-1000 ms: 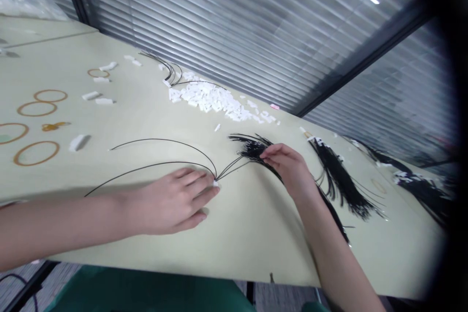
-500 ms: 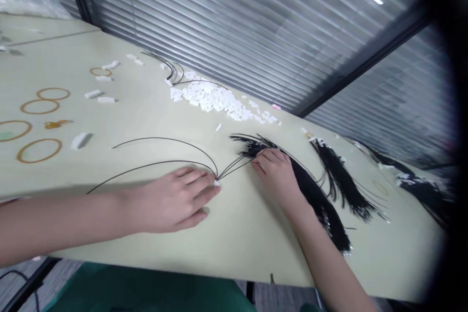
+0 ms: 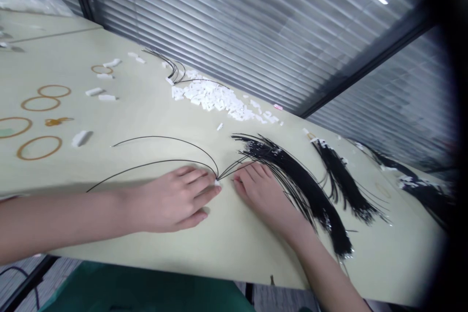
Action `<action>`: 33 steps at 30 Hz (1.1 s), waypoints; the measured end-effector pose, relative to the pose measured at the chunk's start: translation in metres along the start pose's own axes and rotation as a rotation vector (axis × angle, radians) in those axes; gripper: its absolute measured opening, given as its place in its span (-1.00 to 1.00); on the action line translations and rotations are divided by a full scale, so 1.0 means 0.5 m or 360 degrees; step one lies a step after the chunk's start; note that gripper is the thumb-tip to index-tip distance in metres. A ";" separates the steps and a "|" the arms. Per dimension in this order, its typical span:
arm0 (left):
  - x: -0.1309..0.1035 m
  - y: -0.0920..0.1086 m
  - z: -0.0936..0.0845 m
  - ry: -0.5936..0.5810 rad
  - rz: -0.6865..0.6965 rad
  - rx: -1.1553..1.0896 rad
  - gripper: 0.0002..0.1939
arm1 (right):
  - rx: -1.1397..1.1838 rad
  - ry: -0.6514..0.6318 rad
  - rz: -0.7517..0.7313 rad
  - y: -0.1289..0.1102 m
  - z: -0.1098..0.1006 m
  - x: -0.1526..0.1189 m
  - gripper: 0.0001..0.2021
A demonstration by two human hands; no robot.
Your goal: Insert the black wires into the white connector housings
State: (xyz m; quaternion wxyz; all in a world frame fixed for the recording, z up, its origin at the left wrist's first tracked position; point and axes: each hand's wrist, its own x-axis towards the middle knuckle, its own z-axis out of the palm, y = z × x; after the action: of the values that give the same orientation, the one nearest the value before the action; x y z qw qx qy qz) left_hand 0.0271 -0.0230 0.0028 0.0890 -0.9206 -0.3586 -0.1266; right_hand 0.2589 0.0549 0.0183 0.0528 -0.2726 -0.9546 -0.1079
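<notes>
My left hand (image 3: 183, 197) rests on the table, its fingertips closed on a small white connector (image 3: 217, 183). Thin black wires (image 3: 157, 161) fan out of that connector, two curving left and others running right. Close by on the right, my right hand (image 3: 258, 187) is pinched, with the tip of a black wire (image 3: 233, 180) poking out toward the connector. Behind and beyond my right hand lies a thick bundle of black wires (image 3: 302, 175) with bright metal ends. The rest of the pinched wire is hidden by my hand.
A heap of white connectors (image 3: 212, 95) lies along the blinds, with a small wired piece (image 3: 171, 75) beside it. More wire bundles (image 3: 343, 180) lie to the right. Orange rubber bands (image 3: 39, 137) and loose white blocks (image 3: 80, 138) are scattered on the left. The table's front edge is near.
My right hand has moved left and slightly nearer, away from the thick bundle to the connector, bringing a wire tip with it. My left hand has stayed put.
</notes>
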 end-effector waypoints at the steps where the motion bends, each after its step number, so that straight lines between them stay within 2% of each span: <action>1: 0.000 0.000 0.001 0.0000 0.0002 -0.0009 -0.51 | 0.0072 0.0001 0.0012 -0.007 -0.005 0.001 -0.86; 6: 0.001 0.000 0.000 0.0004 -0.0011 -0.0024 -0.52 | 0.0946 0.0159 0.0236 -0.008 -0.030 -0.007 -0.92; 9: 0.002 0.000 0.000 0.0019 -0.0011 -0.0018 -0.52 | 0.1471 0.0279 0.0184 0.009 -0.053 -0.015 -0.84; 12: 0.001 0.001 0.000 0.0018 -0.0003 -0.0024 -0.52 | 0.1789 0.0359 0.0172 0.026 -0.072 -0.021 -0.76; 18: -0.002 0.001 0.000 0.0005 -0.0014 -0.0026 -0.52 | 0.2243 0.1167 0.0341 0.067 -0.076 -0.035 -0.78; 22: 0.000 0.000 0.000 -0.0005 -0.0018 -0.0024 -0.52 | 0.2625 0.1682 0.0537 0.103 -0.092 -0.047 -0.57; 25: 0.002 -0.001 0.000 0.0001 -0.0017 -0.0022 -0.52 | 0.2951 0.1924 0.0460 0.123 -0.109 -0.048 -0.73; 26: 0.002 0.000 0.000 0.0003 -0.0016 -0.0023 -0.52 | 0.3014 0.1966 0.0424 0.127 -0.114 -0.048 -0.77; 28: 0.002 0.000 -0.001 0.0002 -0.0013 -0.0027 -0.52 | 0.3042 0.1989 0.0407 0.134 -0.120 -0.049 -0.67; 31: 0.001 0.000 -0.003 -0.0013 -0.0009 -0.0034 -0.52 | 0.2873 0.1948 0.0533 0.143 -0.123 -0.058 -0.49; 33: 0.001 0.001 -0.003 -0.0019 -0.0011 -0.0037 -0.52 | 0.2679 0.1893 0.0649 0.151 -0.121 -0.067 -0.46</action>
State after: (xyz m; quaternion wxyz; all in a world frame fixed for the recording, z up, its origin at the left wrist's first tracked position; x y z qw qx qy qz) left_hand 0.0276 -0.0233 0.0046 0.0756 -0.9211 -0.3607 -0.1257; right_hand 0.3298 0.0865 0.0849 0.7028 -0.2067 -0.4778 0.4850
